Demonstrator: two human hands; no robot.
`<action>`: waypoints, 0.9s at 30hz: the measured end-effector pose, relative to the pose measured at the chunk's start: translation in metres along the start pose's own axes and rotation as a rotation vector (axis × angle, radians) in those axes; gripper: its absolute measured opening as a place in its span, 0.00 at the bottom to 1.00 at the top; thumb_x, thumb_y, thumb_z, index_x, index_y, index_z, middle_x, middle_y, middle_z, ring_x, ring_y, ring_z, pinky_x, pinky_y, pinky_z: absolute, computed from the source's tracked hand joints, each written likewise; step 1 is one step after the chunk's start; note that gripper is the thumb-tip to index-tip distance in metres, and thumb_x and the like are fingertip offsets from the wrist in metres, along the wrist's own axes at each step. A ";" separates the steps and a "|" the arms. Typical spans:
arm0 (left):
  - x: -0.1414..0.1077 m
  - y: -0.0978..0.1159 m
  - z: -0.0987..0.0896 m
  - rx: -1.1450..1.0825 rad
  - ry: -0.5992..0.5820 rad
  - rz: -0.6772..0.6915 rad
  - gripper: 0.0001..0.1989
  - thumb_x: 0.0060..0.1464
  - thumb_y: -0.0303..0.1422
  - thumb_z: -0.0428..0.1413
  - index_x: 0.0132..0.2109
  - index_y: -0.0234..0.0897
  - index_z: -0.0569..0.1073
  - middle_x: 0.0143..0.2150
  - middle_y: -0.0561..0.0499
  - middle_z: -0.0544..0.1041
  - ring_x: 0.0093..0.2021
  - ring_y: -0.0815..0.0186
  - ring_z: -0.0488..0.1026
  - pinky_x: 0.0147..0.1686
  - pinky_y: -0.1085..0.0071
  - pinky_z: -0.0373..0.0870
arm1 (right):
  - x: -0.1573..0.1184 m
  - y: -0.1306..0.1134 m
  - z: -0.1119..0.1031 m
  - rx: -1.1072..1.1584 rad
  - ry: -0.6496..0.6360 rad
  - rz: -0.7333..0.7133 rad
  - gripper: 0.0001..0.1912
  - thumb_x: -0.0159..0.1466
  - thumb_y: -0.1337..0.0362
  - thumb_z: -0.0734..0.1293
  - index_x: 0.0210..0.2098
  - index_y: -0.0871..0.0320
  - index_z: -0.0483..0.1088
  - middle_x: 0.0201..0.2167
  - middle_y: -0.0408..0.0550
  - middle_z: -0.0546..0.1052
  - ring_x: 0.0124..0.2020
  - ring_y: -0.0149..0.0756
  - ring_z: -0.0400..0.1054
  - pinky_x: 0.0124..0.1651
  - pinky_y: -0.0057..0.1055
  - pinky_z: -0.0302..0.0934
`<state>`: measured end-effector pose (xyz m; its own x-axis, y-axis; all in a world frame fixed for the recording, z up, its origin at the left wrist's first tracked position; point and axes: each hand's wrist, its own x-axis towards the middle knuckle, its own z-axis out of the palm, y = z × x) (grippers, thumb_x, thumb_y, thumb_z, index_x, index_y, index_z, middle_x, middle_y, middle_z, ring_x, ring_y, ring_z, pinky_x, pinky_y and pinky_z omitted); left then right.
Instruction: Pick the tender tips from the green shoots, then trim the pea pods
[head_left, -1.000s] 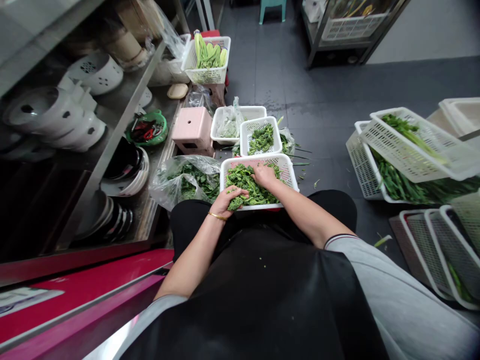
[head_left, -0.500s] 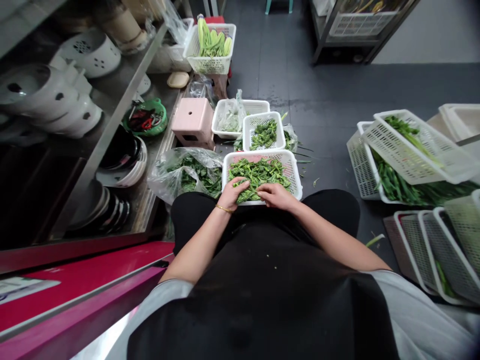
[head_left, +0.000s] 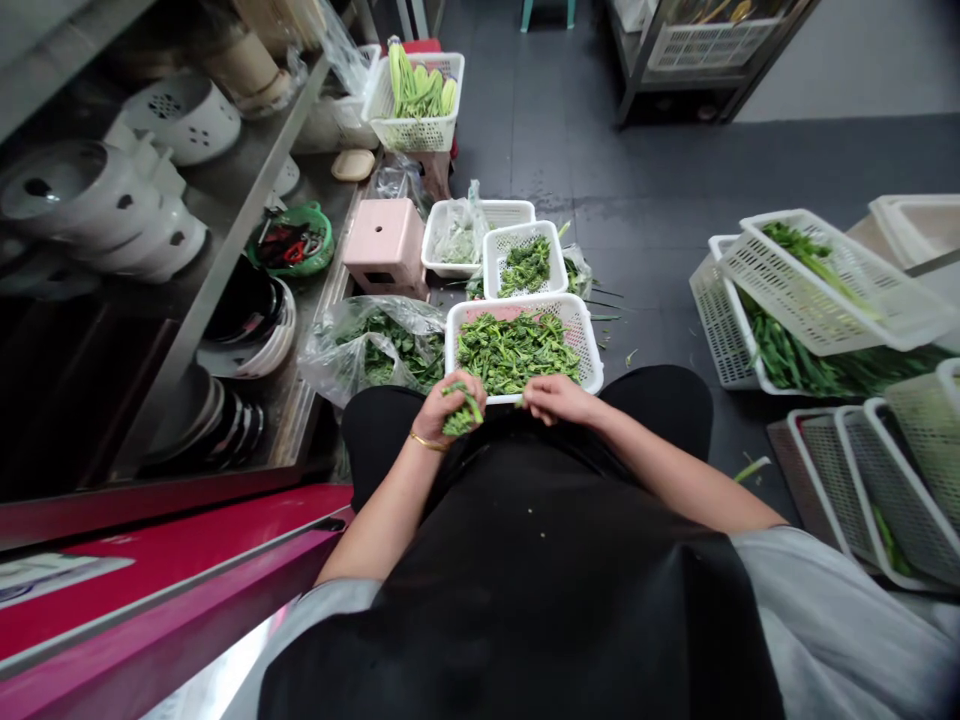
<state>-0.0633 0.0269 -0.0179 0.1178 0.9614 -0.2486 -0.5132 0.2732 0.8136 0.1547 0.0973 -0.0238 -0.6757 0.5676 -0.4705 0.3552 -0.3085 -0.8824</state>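
Observation:
My left hand (head_left: pixel 450 402), with a gold bangle at the wrist, is closed round a small bunch of leafy greens (head_left: pixel 463 412) in front of the near basket. My right hand (head_left: pixel 556 399) is pinched at the basket's near rim, and a tiny green bit shows by its fingertips, too small to name. The near white basket (head_left: pixel 595 372) is filled with short green stems and leaves (head_left: pixel 517 352). Behind it, a smaller white basket (head_left: pixel 490 270) holds more greens (head_left: pixel 526 265).
A clear plastic bag of leaves (head_left: pixel 330 355) and a pink stool (head_left: pixel 384 235) are at left, beside shelves of dishes (head_left: pixel 255 325). At right, white baskets (head_left: pixel 832 310) hold long greens, near stacked baskets (head_left: pixel 840 480). Scraps lie on the floor (head_left: pixel 630 357).
My left hand has drawn back toward me from over the near basket, with the greens now showing in its fist. My right hand has shifted slightly nearer and right. The view has turned slightly.

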 end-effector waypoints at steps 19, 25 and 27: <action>0.068 -0.004 0.021 0.435 0.019 -0.088 0.09 0.41 0.33 0.63 0.31 0.32 0.79 0.30 0.47 0.79 0.33 0.66 0.72 0.41 0.69 0.65 | 0.030 -0.029 -0.027 -0.013 0.206 -0.105 0.13 0.57 0.56 0.68 0.30 0.59 0.64 0.21 0.43 0.74 0.18 0.30 0.67 0.21 0.26 0.62; 0.051 -0.020 0.019 0.447 -0.276 -0.271 0.06 0.41 0.32 0.61 0.22 0.32 0.77 0.23 0.49 0.75 0.28 0.67 0.70 0.35 0.71 0.65 | -0.007 -0.020 -0.012 -0.265 -0.086 -0.207 0.16 0.58 0.52 0.67 0.30 0.58 0.63 0.18 0.39 0.72 0.19 0.29 0.69 0.24 0.24 0.60; 0.044 -0.020 0.017 0.399 -0.270 -0.277 0.06 0.41 0.32 0.62 0.25 0.32 0.77 0.24 0.49 0.76 0.28 0.67 0.70 0.34 0.71 0.65 | -0.010 -0.020 -0.010 -0.277 -0.082 -0.250 0.15 0.59 0.52 0.66 0.31 0.57 0.62 0.18 0.39 0.72 0.19 0.28 0.68 0.24 0.24 0.59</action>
<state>-0.0332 0.0644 -0.0357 0.4431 0.8115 -0.3811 -0.0759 0.4575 0.8860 0.1606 0.1051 -0.0014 -0.8093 0.5324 -0.2481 0.3264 0.0564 -0.9435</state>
